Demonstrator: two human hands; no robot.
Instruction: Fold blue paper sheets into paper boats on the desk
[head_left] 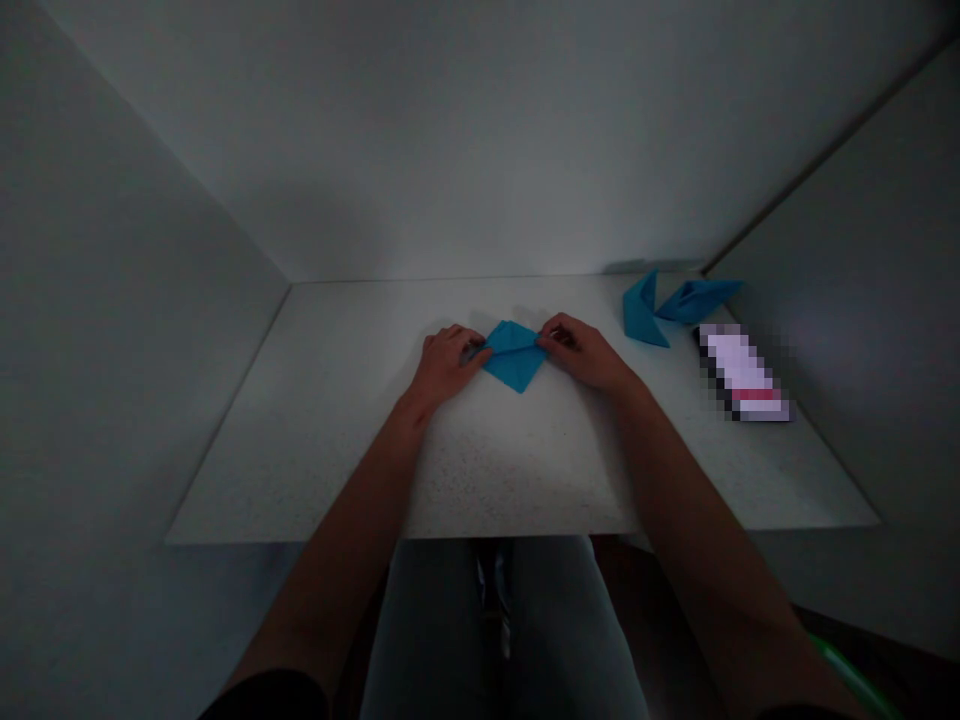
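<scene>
A folded blue paper (514, 357) lies on the white speckled table (360, 420), shaped like a diamond with a crease across it. My left hand (447, 362) pinches its left corner with curled fingers. At the opposite corner, my right hand (583, 352) pinches the paper in the same way. Both forearms reach in from the near edge of the table.
Two finished blue paper folds (646, 312) (699, 298) stand at the back right of the table. Beside them lies a blurred-out flat object (742, 374). White walls close in the table on the left, back and right.
</scene>
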